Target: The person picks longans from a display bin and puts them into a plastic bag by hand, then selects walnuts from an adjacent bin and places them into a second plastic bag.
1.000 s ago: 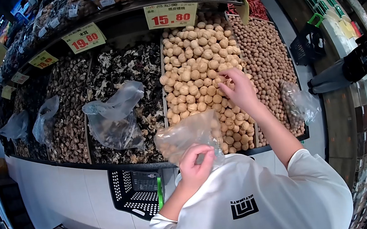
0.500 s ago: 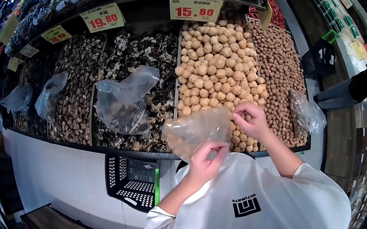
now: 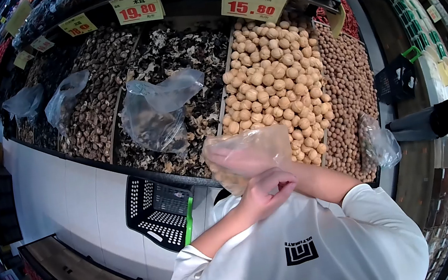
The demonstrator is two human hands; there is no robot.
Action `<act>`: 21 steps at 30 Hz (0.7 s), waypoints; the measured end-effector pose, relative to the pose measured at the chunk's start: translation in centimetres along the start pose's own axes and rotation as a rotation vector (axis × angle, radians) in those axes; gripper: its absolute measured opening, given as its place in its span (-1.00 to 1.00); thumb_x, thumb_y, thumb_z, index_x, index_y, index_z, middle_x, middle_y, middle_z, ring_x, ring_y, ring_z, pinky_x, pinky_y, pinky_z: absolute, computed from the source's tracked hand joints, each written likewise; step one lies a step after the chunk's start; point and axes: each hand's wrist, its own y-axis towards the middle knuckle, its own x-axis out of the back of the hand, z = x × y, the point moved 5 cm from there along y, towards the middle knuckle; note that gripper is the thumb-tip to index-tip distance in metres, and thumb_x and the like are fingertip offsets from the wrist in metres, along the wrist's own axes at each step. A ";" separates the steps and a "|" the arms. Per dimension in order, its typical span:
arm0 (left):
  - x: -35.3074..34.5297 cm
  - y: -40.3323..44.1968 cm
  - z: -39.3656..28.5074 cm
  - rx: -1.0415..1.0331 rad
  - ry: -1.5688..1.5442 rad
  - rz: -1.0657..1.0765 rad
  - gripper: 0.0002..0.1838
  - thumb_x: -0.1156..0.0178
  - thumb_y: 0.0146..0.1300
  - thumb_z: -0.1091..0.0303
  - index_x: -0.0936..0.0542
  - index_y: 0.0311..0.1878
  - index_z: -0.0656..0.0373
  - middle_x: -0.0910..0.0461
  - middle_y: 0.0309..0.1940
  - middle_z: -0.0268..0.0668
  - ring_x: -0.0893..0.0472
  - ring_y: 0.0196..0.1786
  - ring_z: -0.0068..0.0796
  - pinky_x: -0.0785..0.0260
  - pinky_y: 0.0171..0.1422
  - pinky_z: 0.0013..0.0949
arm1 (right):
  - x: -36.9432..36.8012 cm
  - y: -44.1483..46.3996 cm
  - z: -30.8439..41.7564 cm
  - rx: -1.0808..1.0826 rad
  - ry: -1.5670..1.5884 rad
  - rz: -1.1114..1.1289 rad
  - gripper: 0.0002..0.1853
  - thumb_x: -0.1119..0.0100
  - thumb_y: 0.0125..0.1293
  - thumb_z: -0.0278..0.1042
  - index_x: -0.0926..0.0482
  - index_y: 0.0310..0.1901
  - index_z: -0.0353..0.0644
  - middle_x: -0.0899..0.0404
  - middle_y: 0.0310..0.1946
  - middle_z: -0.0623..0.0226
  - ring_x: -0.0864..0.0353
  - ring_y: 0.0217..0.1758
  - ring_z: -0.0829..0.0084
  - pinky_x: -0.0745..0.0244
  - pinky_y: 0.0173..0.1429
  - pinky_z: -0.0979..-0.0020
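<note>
A clear plastic bag (image 3: 253,143) hangs at the front edge of the walnut bin, its mouth facing my body. My left hand (image 3: 268,192) is closed in a pinch on the near rim of the bag. My right hand (image 3: 238,160) is inside the bag, seen dimly through the plastic; its fingers are too blurred to tell what they hold. Pale shapes like walnuts show low in the bag. Just beyond lie the loose walnuts (image 3: 269,76) in their bin.
Black wood-ear fungus (image 3: 182,48) fills the bin to the left, with another plastic bag (image 3: 157,115) on it. Smaller brown nuts (image 3: 347,77) are at right. A black shopping basket (image 3: 159,212) stands below left. Another person's leg (image 3: 411,128) shows at right.
My right hand has moved left from the bag's rim into the bag. My left hand has shifted slightly right and down, still pinching the rim.
</note>
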 end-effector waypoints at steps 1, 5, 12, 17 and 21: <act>0.1 0.2 -0.1 -0.005 0.000 -0.006 -0.86 -0.40 0.22 0.62 -0.68 -0.18 0.27 -0.69 -0.34 -0.25 -0.66 -0.37 -0.43 -0.51 -0.25 -0.39 | 0.2 0.3 -0.1 0.001 -0.130 0.032 -0.63 0.03 0.36 -0.48 -0.44 0.19 -0.31 -0.55 0.04 0.14 -0.66 0.12 0.31 -0.60 0.13 0.35; 0.1 0.2 -0.3 -0.021 0.024 0.003 -0.86 -0.41 0.21 0.61 -0.68 -0.18 0.24 -0.69 -0.36 -0.25 -0.65 -0.38 -0.39 -0.51 -0.26 -0.38 | -1.0 1.2 -0.3 0.040 -0.048 0.022 -0.74 -0.03 0.27 -0.48 -0.41 -0.01 -0.30 -0.47 -0.15 0.16 -0.60 -0.11 0.34 -0.56 -0.07 0.42; 0.1 0.5 -0.2 -0.028 -0.019 -0.004 -0.84 -0.42 0.21 0.61 -0.68 -0.17 0.24 -0.70 -0.35 -0.25 -0.66 -0.38 -0.39 -0.51 -0.23 -0.38 | 0.4 1.3 1.3 0.193 -0.808 0.075 -0.83 -0.20 0.12 -0.30 -0.56 -0.27 -0.15 -0.55 -0.31 0.32 -0.58 -0.06 0.42 -0.57 -0.08 0.42; 0.3 0.3 -0.4 -0.015 -0.025 0.000 -0.83 -0.43 0.20 0.62 -0.67 -0.17 0.25 -0.72 -0.33 -0.22 -0.69 -0.32 -0.37 -0.53 -0.19 -0.37 | -2.8 0.1 -0.4 0.051 -0.830 0.013 -0.74 -0.19 0.19 -0.30 -0.52 -0.11 -0.17 -0.59 -0.21 0.31 -0.56 -0.01 0.35 -0.52 0.03 0.47; 1.0 0.2 -0.5 -0.044 -0.024 -0.029 -0.81 -0.43 0.20 0.63 -0.66 -0.15 0.26 -0.74 -0.30 -0.20 -0.72 -0.26 -0.34 -0.54 -0.14 -0.36 | -6.2 -2.6 -3.8 -0.194 0.172 -0.106 -0.66 -0.10 0.32 -0.38 -0.51 0.12 -0.19 -0.57 -0.04 0.27 -0.61 0.05 0.29 -0.55 0.06 0.33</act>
